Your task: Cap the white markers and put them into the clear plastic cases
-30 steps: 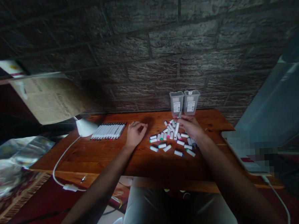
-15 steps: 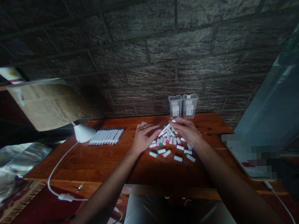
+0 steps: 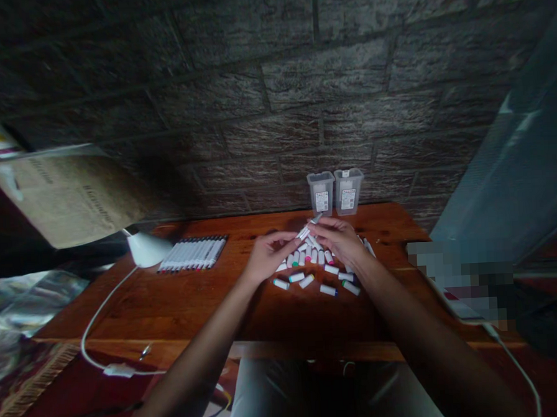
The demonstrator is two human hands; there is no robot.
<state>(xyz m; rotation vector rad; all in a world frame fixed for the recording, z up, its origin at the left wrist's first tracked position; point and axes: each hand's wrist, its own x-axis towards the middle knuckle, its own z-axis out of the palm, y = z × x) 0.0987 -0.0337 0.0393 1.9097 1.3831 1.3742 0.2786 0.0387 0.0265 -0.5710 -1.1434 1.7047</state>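
A white marker with a grey upper end is held aslant above the far side of the pile of caps, its grey end pointing up and to the right. The left hand, at the left side of the pile, pinches the marker's lower end between thumb and forefinger. The right hand, over the right side of the pile, has its fingers pressed on the marker nearer the grey end, thumb towards the person.

The caps are short and white with coloured ends, green, pink, blue and yellow among them; several lie loose just in front of the pile. Some slim white pieces lie to the right of it, partly behind the right hand, too small to make out.

Behind the pile, two clear containers with labels stand side by side near the dark block wall. Well to the left of the pile, a row of markers lies flat on the wooden surface, and beyond it stands a lamp with a white base and a printed paper shade. Far to the right of the pile is a blurred pale thing with a white cable
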